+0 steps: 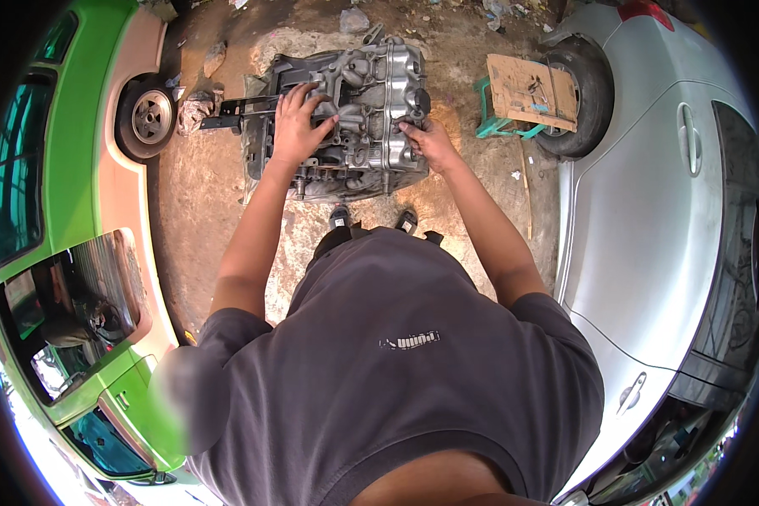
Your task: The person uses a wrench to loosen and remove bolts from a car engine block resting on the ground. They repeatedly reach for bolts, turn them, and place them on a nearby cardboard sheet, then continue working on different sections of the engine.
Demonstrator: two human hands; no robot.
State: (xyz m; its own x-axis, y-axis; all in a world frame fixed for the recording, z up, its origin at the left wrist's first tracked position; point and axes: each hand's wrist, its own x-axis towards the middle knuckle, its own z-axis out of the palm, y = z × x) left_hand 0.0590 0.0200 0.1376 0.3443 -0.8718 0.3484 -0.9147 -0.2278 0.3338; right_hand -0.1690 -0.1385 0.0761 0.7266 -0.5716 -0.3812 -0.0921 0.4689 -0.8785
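A greasy metal car engine (pixel 354 173) sits on the ground in front of my feet. Along its right side runs a silver valve cover (pixel 399 72) with a dark round cap (pixel 418 102). My left hand (pixel 298 126) lies over the left-middle part of the engine, its fingers spread and touching the metal. At the cover's right edge, my right hand (pixel 431 145) is closed around the rim, thumb and fingers bent; part of its grip is hidden. A dark flat metal bracket (pixel 228 114) sticks out from the engine's left side.
A green and pink van (pixel 67 152) stands close on the left, a silver car (pixel 641 219) on the right. Beside the car's wheel, a small green stool (pixel 483 108) carries a wooden board (pixel 519 88) with small parts. Crumpled plastic (pixel 196 110) lies near the van's wheel.
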